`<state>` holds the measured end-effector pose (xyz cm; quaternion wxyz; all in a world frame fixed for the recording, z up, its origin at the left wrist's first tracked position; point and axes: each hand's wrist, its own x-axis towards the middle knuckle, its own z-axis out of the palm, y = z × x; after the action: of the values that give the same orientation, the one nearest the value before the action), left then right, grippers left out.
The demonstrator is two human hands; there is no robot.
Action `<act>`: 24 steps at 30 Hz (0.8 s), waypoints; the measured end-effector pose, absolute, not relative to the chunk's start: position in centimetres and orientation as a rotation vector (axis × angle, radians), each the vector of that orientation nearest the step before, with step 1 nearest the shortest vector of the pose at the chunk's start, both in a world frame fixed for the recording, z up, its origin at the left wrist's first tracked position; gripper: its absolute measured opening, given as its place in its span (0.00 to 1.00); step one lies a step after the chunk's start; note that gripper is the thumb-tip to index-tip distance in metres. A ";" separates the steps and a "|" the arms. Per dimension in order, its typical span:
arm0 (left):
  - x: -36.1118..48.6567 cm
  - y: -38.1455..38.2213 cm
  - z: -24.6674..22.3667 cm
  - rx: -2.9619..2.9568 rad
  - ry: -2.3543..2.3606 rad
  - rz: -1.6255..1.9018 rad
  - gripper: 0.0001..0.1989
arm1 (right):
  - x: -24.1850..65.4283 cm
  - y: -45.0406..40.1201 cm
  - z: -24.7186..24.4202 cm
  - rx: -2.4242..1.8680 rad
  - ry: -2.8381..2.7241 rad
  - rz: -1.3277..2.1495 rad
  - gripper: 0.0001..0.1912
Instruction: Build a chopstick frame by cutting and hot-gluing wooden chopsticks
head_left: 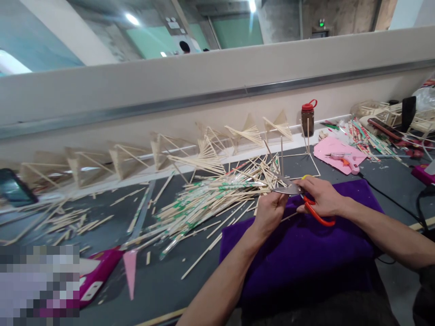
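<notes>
My right hand (pixel 321 194) is closed on a pair of scissors with orange-red handles (pixel 319 216). Their metal blades (pixel 287 189) point left and are spread apart, above the fingers of my left hand (pixel 270 213). That left hand is closed on a thin wooden stick (pixel 288 217), whose end pokes out toward my right hand. Beneath both hands lies a purple cloth (pixel 299 253). Just beyond them is a heap of loose wooden sticks (pixel 210 190), some in clear and green wrappers. Whether the blades touch the stick cannot be made out.
Twisted stick models (pixel 204 154) line the wall ledge. A brown bottle (pixel 307 120) with a red lid stands behind. At right, a glue gun (pixel 343 158) rests on pink paper (pixel 326 147), its black cable (pixel 390 194) trailing. A magenta tool (pixel 102 271) and a phone (pixel 15 185) are at left.
</notes>
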<state>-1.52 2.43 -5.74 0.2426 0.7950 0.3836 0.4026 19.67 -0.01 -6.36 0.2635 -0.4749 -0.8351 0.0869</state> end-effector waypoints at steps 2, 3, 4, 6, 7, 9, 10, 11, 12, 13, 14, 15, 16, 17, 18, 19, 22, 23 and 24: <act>-1.6 2.4 -5.9 2.204 1.020 1.086 0.17 | 19.7 0.1 -6.5 -1.242 -2.260 0.231 0.37; -1.7 2.3 -5.9 2.209 1.009 1.080 0.17 | 19.8 0.1 -6.5 -1.226 -2.258 0.237 0.37; -1.7 2.3 -5.9 2.209 0.998 1.077 0.17 | 19.8 0.1 -6.5 -1.216 -2.256 0.247 0.36; -1.7 2.2 -5.7 2.195 0.985 1.086 0.16 | 19.8 0.0 -6.3 -1.211 -2.256 0.274 0.36; -1.7 2.2 -5.6 2.183 0.984 1.093 0.16 | 19.8 -0.1 -6.2 -1.218 -2.260 0.289 0.35; -1.6 2.2 -5.4 2.151 0.988 1.108 0.17 | 19.9 -0.3 -5.9 -1.240 -2.270 0.313 0.34; -1.6 2.2 -5.3 2.133 0.991 1.111 0.18 | 19.9 -0.4 -5.8 -1.253 -2.273 0.319 0.34; -1.6 2.2 -5.2 2.116 0.992 1.108 0.19 | 19.9 -0.4 -5.7 -1.262 -2.277 0.323 0.34; -1.5 2.2 -5.1 2.101 0.991 1.103 0.20 | 19.9 -0.5 -5.6 -1.266 -2.281 0.323 0.34; -1.5 2.2 -5.1 2.087 0.991 1.097 0.20 | 20.0 -0.5 -5.5 -1.266 -2.283 0.322 0.34; -1.5 2.2 -5.0 2.075 0.989 1.088 0.20 | 20.0 -0.5 -5.5 -1.264 -2.284 0.318 0.33; -1.5 2.2 -5.0 2.065 0.986 1.078 0.21 | 20.0 -0.5 -5.5 -1.259 -2.283 0.314 0.33; -1.5 2.2 -5.0 2.057 0.983 1.067 0.21 | 20.0 -0.5 -5.5 -1.254 -2.282 0.309 0.32; -1.6 2.2 -5.0 2.050 0.981 1.058 0.21 | 20.0 -0.5 -5.5 -1.251 -2.280 0.301 0.30; -1.6 2.3 -5.0 2.043 0.980 1.054 0.22 | 20.0 -0.5 -5.6 -1.252 -2.279 0.290 0.29; -1.7 2.3 -5.1 2.036 0.980 1.052 0.22 | 20.0 -0.5 -5.7 -1.257 -2.280 0.279 0.28; -1.7 2.4 -5.2 2.009 0.996 1.060 0.23 | 19.9 -0.5 -5.8 -1.300 -2.293 0.245 0.28; -1.7 2.4 -5.2 1.999 1.001 1.062 0.23 | 19.9 -0.5 -5.9 -1.317 -2.297 0.234 0.28; -1.6 2.4 -5.2 1.989 1.003 1.063 0.23 | 19.9 -0.5 -5.9 -1.332 -2.299 0.224 0.28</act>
<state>-1.61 2.45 -5.20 0.3303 0.7607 0.3834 0.4065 19.88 -0.53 -5.91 0.2353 -0.4854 -0.8381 0.0816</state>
